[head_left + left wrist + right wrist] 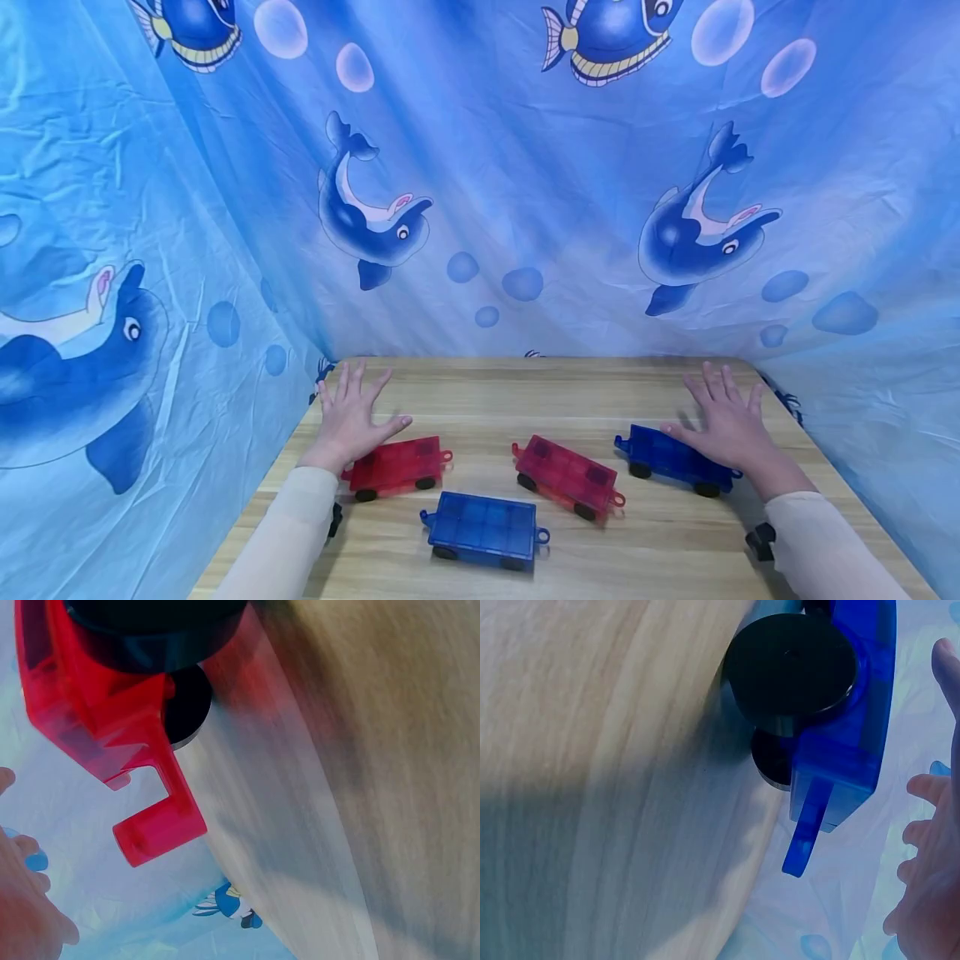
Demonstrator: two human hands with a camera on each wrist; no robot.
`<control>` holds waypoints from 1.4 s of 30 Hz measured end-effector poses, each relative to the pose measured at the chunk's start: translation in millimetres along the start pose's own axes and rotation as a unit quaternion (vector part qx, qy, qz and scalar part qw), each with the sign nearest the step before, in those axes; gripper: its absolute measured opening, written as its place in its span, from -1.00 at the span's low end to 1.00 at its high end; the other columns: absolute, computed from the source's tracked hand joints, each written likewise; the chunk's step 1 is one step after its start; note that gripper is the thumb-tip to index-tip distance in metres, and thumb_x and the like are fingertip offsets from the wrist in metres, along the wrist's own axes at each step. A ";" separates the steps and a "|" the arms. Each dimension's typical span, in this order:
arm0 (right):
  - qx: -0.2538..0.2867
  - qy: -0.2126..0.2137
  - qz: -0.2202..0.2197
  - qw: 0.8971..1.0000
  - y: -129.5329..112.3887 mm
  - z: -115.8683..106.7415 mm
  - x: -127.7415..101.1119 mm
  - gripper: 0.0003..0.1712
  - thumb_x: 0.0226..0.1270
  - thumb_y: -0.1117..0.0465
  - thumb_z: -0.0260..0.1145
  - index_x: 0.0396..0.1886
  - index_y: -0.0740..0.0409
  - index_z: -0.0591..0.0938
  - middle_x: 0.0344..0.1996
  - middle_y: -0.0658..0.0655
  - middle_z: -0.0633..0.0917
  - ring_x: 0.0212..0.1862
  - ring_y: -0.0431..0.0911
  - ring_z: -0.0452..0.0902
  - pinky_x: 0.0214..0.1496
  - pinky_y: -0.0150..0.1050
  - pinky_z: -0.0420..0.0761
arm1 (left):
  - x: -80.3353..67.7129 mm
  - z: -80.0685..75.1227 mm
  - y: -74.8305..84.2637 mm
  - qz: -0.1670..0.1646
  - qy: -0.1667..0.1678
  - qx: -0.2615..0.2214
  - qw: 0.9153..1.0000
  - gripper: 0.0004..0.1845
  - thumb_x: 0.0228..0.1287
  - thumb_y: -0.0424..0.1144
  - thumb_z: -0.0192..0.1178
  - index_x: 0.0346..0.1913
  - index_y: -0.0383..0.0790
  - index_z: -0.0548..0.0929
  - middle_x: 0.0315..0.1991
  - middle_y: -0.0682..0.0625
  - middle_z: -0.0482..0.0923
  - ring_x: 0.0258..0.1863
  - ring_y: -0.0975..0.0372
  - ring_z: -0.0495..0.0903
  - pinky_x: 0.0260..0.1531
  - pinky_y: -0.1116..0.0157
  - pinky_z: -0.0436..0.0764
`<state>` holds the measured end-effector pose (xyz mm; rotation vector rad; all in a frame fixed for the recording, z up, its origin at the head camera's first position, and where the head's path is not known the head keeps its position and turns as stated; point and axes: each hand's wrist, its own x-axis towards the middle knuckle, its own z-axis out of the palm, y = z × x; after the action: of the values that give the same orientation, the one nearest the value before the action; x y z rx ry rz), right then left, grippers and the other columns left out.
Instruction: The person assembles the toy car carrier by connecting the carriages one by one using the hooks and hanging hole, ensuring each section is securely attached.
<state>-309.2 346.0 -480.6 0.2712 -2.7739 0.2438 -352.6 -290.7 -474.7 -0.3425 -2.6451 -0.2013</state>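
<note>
On the table [660,550], each spread-fingered hand's grip half hides a toy car's end.

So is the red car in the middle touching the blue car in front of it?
Apart. In the head view, bare wooden table shows between the middle red car and the front blue car; their hooks do not meet.

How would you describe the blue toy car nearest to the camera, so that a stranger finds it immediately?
On the wooden table, four flat toy cars lie between the two hands. The one meant is the blue car at the front edge, nearest the person. Unlike the other blue car by the right hand, no hand is near it.
</note>
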 end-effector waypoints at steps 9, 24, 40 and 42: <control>0.003 -0.015 0.000 1.000 -3.6 2.5 0.3 0.20 0.10 -0.50 0.18 0.53 0.13 0.07 0.50 0.32 -0.23 0.44 0.18 -0.67 0.11 0.29 -0.79 | -2.8 0.3 -1.0 -0.001 0.003 -0.003 1.000 0.05 -0.07 0.59 0.06 0.49 0.17 0.20 0.54 -0.13 -0.25 0.47 -0.05 -0.49 0.14 -0.24 -0.69; 0.026 -0.030 -0.008 0.999 -10.0 19.6 4.2 0.22 0.10 -0.55 0.10 0.55 0.09 0.01 0.50 0.29 -0.25 0.44 0.18 -0.66 0.18 0.35 -0.68 | -11.5 -2.6 0.1 -0.008 -0.013 0.003 1.000 0.06 -0.06 0.61 0.01 0.51 0.24 0.08 0.53 -0.14 -0.23 0.48 -0.05 -0.45 0.17 -0.19 -0.69; 0.081 -0.011 -0.038 0.996 -50.8 20.0 6.7 0.18 0.08 -0.46 0.25 0.51 0.16 0.13 0.46 0.38 0.03 0.49 0.21 -0.41 0.27 0.27 -0.63 | -26.9 -4.1 0.5 -0.012 -0.048 -0.057 0.997 0.02 0.00 0.51 0.13 0.52 0.26 0.04 0.54 -0.11 -0.25 0.47 -0.13 -0.21 0.23 -0.25 -0.53; 0.091 -0.007 -0.040 0.995 -57.2 19.5 6.7 0.19 0.06 -0.47 0.26 0.50 0.15 0.15 0.47 0.36 0.04 0.49 0.20 -0.38 0.30 0.28 -0.58 | -28.8 -4.0 1.2 -0.011 -0.047 -0.072 0.996 0.00 0.01 0.47 0.17 0.51 0.24 0.08 0.53 -0.13 -0.20 0.47 -0.13 -0.18 0.25 -0.30 -0.41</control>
<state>-309.2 285.8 -488.7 0.4301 -2.7496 0.4757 -325.8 -296.3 -484.4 -0.3795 -2.7345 -0.3922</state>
